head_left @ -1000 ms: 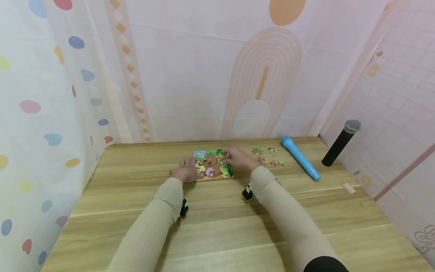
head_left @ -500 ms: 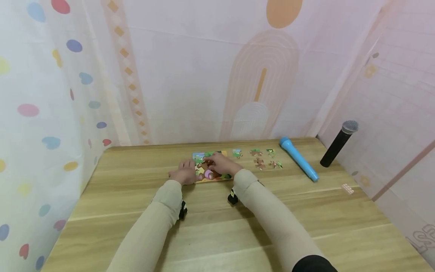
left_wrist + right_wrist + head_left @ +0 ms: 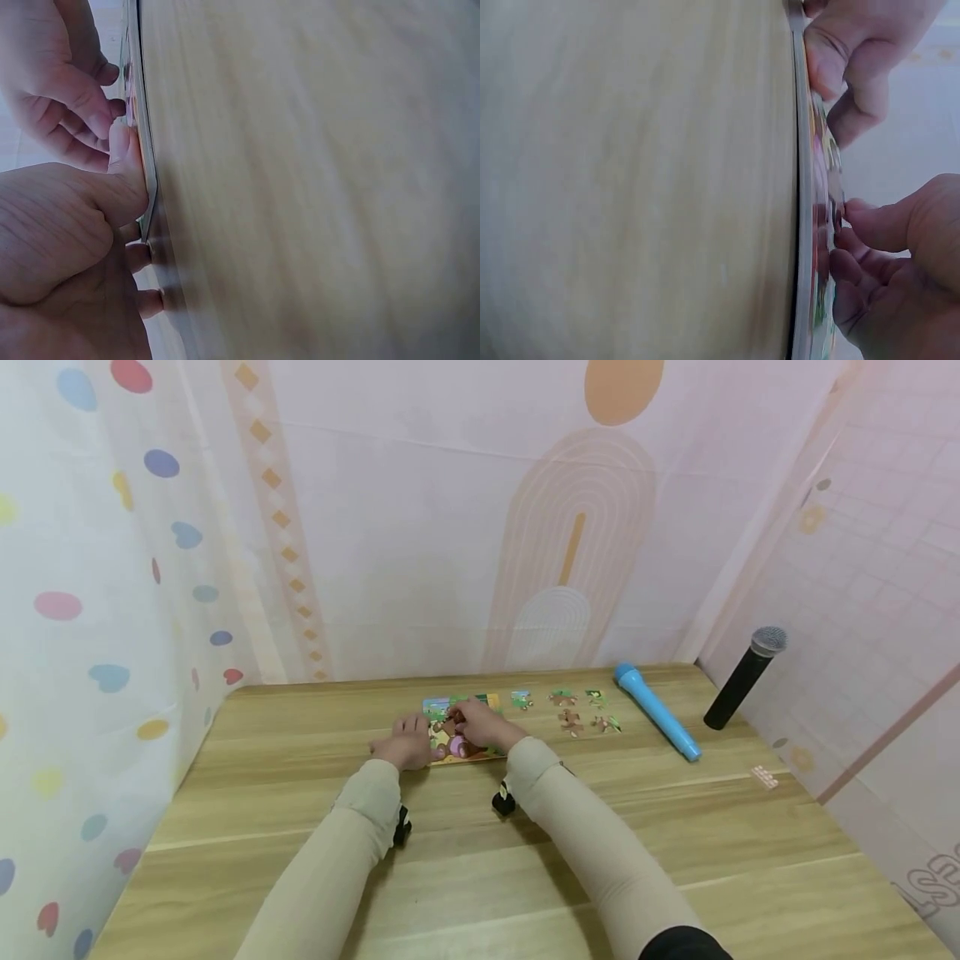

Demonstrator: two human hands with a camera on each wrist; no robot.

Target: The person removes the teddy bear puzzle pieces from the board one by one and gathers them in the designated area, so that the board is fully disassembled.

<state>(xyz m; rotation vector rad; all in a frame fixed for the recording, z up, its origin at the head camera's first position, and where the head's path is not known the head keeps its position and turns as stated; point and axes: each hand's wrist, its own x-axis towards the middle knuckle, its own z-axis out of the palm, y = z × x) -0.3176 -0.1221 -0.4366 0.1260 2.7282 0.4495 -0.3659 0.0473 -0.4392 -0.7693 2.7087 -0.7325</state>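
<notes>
step: prying a piece from puzzle [image 3: 462,732], frame centre | left hand [image 3: 406,743] pressed flat on its edge | right hand [image 3: 480,723] fingers curled, pinching piece | next: clean lift, puzzle steady on bench [image 3: 480,852]

The right hand [image 3: 480,725] is shifted leftward from the puzzle's [image 3: 461,739] right edge, where it lay a second ago, onto the bear's middle, close beside the left hand [image 3: 405,742]. A loose piece [image 3: 521,699] just right of the puzzle, covered by that hand before, is now uncovered. The right sleeve [image 3: 592,843] is drawn leftward too.
</notes>
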